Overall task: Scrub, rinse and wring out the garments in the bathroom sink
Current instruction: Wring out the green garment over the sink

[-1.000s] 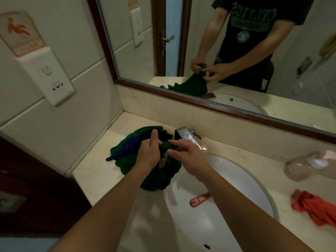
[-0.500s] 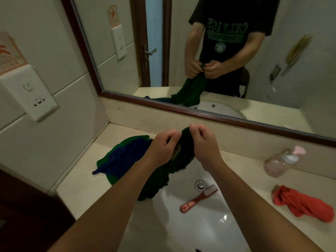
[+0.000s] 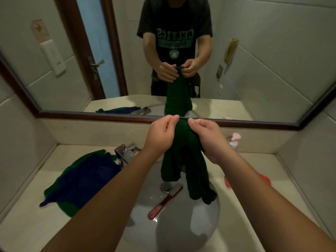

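A dark green garment (image 3: 185, 160) hangs above the white sink (image 3: 174, 222), its lower end dangling near the drain (image 3: 165, 187). My left hand (image 3: 161, 135) and my right hand (image 3: 207, 137) each pinch its top edge, close together at mirror-frame height. A blue and green garment (image 3: 83, 179) lies spread on the counter left of the sink. A red brush (image 3: 164, 202) lies in the basin by the drain. A red cloth (image 3: 229, 181) lies on the counter at the right, mostly hidden by my right forearm.
The chrome faucet (image 3: 125, 151) stands at the sink's back left. A clear bottle with a pink pump (image 3: 234, 140) stands behind my right hand. The mirror (image 3: 254, 70) with its wood frame runs along the back wall. Tiled walls close both sides.
Both hands lifted the green garment off the counter pile, up and to the right, so it now hangs over the sink. The blue and green garment stayed on the counter.
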